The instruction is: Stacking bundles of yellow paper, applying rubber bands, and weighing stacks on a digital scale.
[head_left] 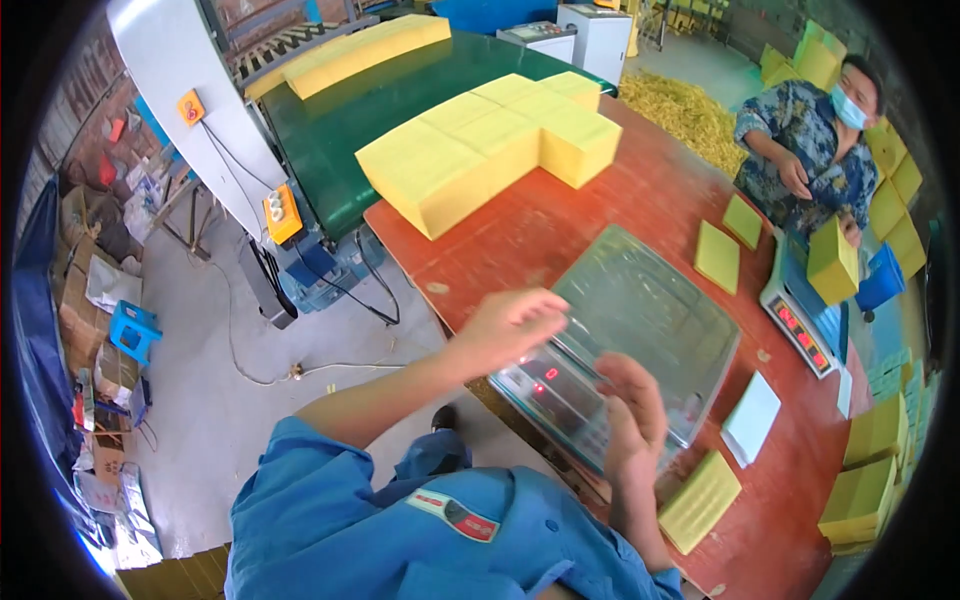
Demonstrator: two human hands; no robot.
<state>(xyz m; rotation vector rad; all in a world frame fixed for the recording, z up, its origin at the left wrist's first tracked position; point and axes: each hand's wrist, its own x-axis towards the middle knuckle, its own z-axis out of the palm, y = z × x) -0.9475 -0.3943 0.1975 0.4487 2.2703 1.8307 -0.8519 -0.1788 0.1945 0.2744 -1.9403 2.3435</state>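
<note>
A digital weighing scale (650, 320) with a clear, film-like cover over its broad plate lies on the red tabletop before me. At its near left edge, my left hand (508, 327) hovers with loosely bent fingers and holds nothing. My right hand (634, 415) is held above the right part of the scale's display panel, fingers curved and apart, with nothing in it. The plate bears no stack. Beyond it, several yellow paper stacks (480, 130) stand pressed together in a block. A smaller yellow stack (700, 500) lies beside my right forearm.
A green conveyor belt (350, 130) with a yellow row on it adjoins the red table (470, 270). At right, a masked co-worker (800, 150) holds a yellow stack (833, 262) at a second scale (800, 325). A pale paper pad (750, 418) and thin yellow stacks (717, 256) lie nearby.
</note>
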